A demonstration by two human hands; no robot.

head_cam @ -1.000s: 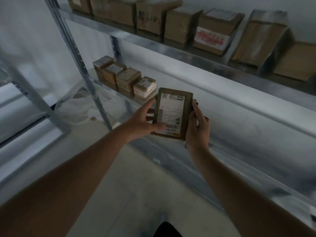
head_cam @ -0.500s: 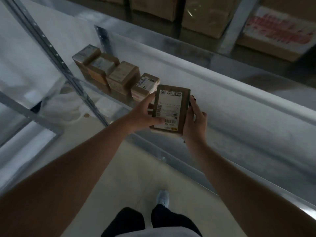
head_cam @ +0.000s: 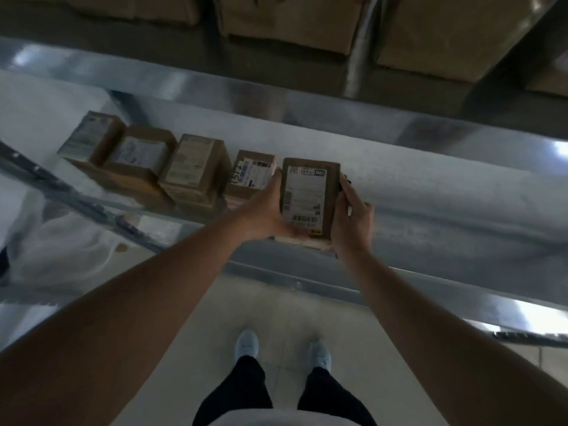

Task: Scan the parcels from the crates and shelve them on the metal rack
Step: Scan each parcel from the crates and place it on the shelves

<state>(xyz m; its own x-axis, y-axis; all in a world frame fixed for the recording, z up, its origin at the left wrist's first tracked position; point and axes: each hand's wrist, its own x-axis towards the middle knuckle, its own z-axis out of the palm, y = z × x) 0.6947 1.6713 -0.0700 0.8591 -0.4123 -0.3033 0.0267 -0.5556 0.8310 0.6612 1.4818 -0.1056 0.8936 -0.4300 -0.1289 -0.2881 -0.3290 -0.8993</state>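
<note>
The parcel (head_cam: 309, 198) is a small brown box with its white label facing up, held flat between both hands over the front part of the middle shelf (head_cam: 430, 216), at the right end of a row of four parcels. The label-up hold looks deliberate: the barcode stays readable from above, as it does on the boxes beside it. The left hand (head_cam: 261, 210) cups the box's left edge, thumb along the side and fingers hidden beneath, so it seems to carry the weight; the right hand (head_cam: 350, 219) presses the right edge, fingers together and curled round the far side. Both hands are clamped on the box, a grip that likely lets the person steer it squarely into line. Whether its base already touches the shelf cannot be told, since the hands cover the lower edge. The nearest parcel (head_cam: 252, 175) sits just left of the held one, almost touching the left hand's knuckles, and the other three (head_cam: 147, 158) run on leftward, packed side by side; this suggests the row is being filled from left to right, with much bare shelf to the right. An upper shelf (head_cam: 276, 96) holds larger boxes (head_cam: 292, 23). Below, the person's shoes (head_cam: 247, 347) stand on a pale floor close to the rack.
</note>
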